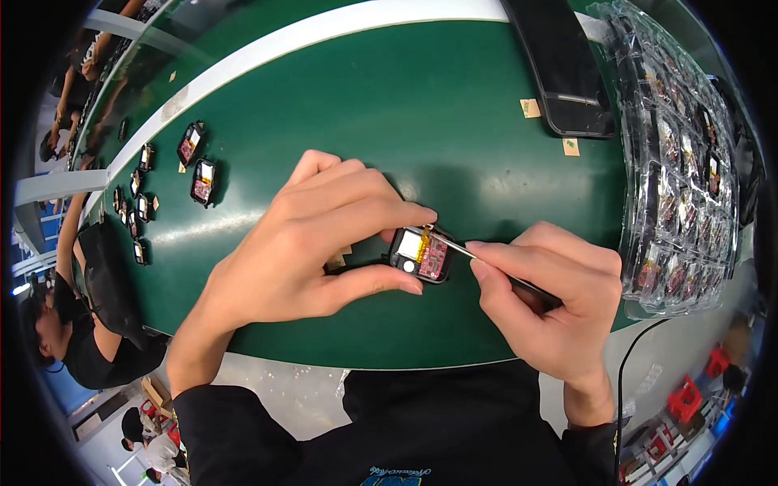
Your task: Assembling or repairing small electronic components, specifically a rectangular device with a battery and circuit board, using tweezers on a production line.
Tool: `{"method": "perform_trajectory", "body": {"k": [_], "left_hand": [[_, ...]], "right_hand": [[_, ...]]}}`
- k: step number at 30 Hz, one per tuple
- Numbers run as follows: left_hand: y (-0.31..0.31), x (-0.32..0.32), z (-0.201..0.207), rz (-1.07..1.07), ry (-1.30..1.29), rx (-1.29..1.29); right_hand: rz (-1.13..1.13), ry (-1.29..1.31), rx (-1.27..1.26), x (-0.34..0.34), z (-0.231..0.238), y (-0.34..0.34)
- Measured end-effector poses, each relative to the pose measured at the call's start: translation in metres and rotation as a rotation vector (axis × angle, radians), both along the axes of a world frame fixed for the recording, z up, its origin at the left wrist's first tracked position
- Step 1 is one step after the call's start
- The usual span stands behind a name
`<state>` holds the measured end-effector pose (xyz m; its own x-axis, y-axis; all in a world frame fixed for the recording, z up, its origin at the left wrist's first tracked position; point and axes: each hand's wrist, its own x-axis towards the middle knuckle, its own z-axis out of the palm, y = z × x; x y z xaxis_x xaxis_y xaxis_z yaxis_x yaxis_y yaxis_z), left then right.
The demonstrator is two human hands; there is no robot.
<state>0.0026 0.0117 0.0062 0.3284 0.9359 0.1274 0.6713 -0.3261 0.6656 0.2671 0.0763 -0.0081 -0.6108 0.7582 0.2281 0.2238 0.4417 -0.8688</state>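
A small black device housing (421, 253) lies face up on the green table, showing a red circuit board, a white block, a yellow strip and a white round spot. My left hand (324, 235) grips it, thumb at its near left edge and index finger at its far edge. Between the fingers of my right hand (551, 296) is a pair of slim metal tweezers (455, 246), tips at the far side of the board near the yellow strip. Whether the tips pinch anything is too small to tell. Small tan paper pieces (336, 261) lie partly hidden under my left hand.
Several similar open housings (203, 180) sit at the left of the table (454, 105). Stacked clear plastic trays (677, 178) with more units stand at the right. A black flat panel (563, 73) lies at the far right near tan stickers (530, 108). Other people (89, 300) sit at the left.
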Motion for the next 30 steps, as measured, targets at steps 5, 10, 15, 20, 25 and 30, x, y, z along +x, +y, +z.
{"method": "perform_trajectory", "body": {"k": [5,10,15,20,25,30], "left_hand": [[0.001,-0.002,0.000,0.002,0.020,-0.002],[0.003,0.001,0.003,0.034,0.040,0.009],[0.004,-0.001,0.000,0.032,0.063,0.032],[0.006,-0.004,0.000,0.012,0.055,0.021],[0.011,-0.018,0.001,-0.091,-0.010,-0.066],[0.015,-0.017,0.001,-0.141,0.012,-0.037]], "right_hand": [[-0.026,-0.017,0.013,-0.004,-0.003,-0.001],[-0.056,-0.028,0.121,-0.001,0.000,-0.002],[-0.029,-0.013,0.249,-0.002,-0.009,-0.002],[-0.011,-0.002,0.277,-0.005,-0.008,-0.004],[0.009,-0.036,0.113,-0.004,-0.001,-0.001],[0.029,-0.013,0.082,-0.002,-0.003,0.001]]}}
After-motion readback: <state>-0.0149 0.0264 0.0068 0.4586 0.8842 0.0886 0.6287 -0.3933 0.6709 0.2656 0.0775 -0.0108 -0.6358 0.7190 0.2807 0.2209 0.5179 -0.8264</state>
